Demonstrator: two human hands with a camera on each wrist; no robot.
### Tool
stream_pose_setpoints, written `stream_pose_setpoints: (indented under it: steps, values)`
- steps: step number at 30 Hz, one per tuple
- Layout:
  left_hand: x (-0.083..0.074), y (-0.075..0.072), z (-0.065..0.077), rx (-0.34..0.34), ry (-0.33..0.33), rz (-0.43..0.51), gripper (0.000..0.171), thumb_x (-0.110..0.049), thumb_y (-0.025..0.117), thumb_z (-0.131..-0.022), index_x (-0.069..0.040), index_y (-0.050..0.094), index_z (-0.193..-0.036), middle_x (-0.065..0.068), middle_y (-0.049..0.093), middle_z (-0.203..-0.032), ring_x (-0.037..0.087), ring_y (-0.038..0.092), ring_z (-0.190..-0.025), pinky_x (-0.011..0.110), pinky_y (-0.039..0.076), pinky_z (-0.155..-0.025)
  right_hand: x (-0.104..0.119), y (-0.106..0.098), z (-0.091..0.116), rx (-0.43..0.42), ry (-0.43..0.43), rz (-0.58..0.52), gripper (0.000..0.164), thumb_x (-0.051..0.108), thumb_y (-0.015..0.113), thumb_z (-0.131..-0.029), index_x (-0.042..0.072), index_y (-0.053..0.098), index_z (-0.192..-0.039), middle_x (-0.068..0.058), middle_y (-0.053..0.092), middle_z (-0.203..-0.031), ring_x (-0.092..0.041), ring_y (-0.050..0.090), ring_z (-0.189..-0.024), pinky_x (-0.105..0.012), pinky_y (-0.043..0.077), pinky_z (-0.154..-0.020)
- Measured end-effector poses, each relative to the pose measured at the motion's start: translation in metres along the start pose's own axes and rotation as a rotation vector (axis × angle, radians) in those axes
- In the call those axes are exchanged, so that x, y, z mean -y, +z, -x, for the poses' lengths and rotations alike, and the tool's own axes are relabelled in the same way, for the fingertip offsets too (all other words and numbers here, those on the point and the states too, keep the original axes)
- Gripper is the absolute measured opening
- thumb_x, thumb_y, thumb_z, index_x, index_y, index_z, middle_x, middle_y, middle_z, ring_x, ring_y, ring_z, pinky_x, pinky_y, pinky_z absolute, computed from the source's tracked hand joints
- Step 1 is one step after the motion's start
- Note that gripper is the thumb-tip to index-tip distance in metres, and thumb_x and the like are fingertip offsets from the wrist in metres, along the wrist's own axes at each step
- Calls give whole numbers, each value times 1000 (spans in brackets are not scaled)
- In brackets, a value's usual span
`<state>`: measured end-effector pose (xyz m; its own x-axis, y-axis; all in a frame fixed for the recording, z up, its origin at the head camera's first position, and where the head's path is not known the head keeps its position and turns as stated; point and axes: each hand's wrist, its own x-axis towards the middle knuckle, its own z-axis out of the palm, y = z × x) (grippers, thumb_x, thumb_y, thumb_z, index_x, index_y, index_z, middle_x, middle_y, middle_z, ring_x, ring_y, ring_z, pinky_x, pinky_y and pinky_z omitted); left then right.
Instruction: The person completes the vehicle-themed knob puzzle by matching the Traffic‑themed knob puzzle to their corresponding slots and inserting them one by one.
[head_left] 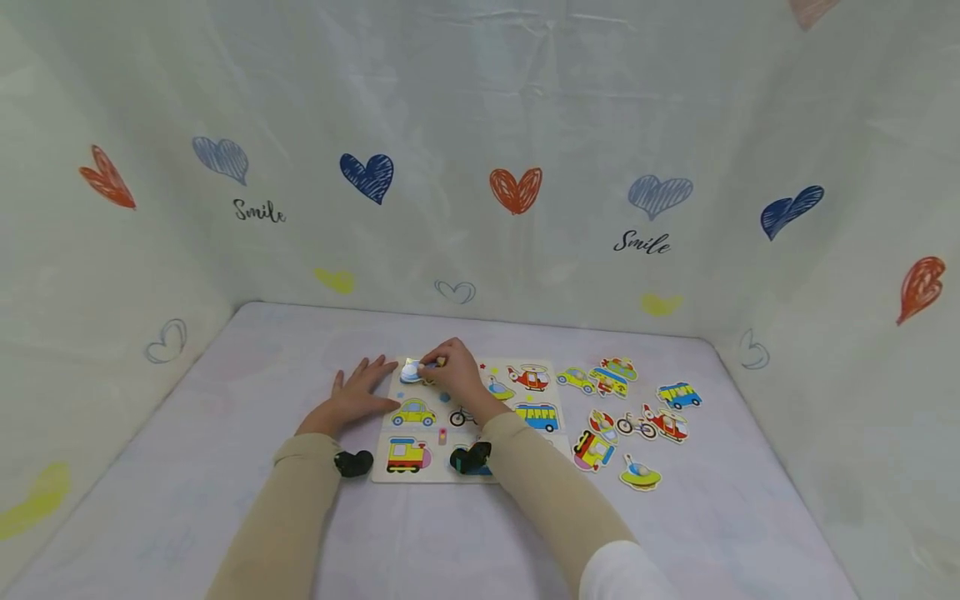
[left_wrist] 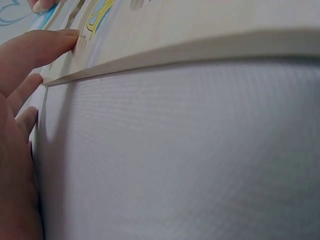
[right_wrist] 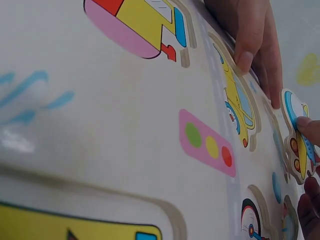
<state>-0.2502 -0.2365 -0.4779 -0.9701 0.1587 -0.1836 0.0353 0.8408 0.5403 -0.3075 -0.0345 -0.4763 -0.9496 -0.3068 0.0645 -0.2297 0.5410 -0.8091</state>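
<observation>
A wooden puzzle board [head_left: 382, 463] with vehicle pictures in cut-out recesses lies flat on the table. My right hand [head_left: 459, 377] pinches a blue, white and yellow puzzle piece [right_wrist: 291, 132] between thumb and fingers, over the board's far left corner. In the right wrist view the piece is tilted up at the board's edge, partly covered by the thumb. My left hand [head_left: 352, 403] has its fingers spread along the board's left side. Its thumb [left_wrist: 47, 46] touches the board's edge beside the yellow car picture [head_left: 413, 412].
Right of the board lie several loose vehicle pieces, among them a yellow car [head_left: 576, 380], a blue bus [head_left: 678, 396], a bicycle [head_left: 636, 426], a train [head_left: 593, 451] and a flying saucer [head_left: 640, 475]. A white curtain [head_left: 570, 275] with printed hearts surrounds the table [head_left: 420, 542].
</observation>
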Motion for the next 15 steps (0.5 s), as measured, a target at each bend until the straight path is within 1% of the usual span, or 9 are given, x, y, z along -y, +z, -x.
stream_pose_setpoints:
  steps: [6,10,15]
  values:
    - [0,0,-1,-14,9,0,83,-35,69,-83,-6,32,-151,20,15,-160,42,1,-146,64,-13,-109,-3,5,-3,13,-26,76,12,30,77,-85,20,76,-91,7,50,-99,-12,49,-87,-25,44,-73]
    - [-1,0,-1,-18,4,-13,83,-34,69,-82,-6,33,-151,20,16,-160,42,2,-146,65,-12,-109,-4,7,-3,8,-48,96,13,30,78,-85,19,76,-91,7,49,-97,-11,49,-84,-25,43,-71]
    - [-2,0,-1,-16,-3,-14,83,-34,70,-82,-7,33,-151,20,16,-160,42,2,-146,65,-12,-109,-5,9,-4,1,-64,134,12,31,78,-84,21,76,-90,8,49,-95,-9,49,-83,-24,43,-72]
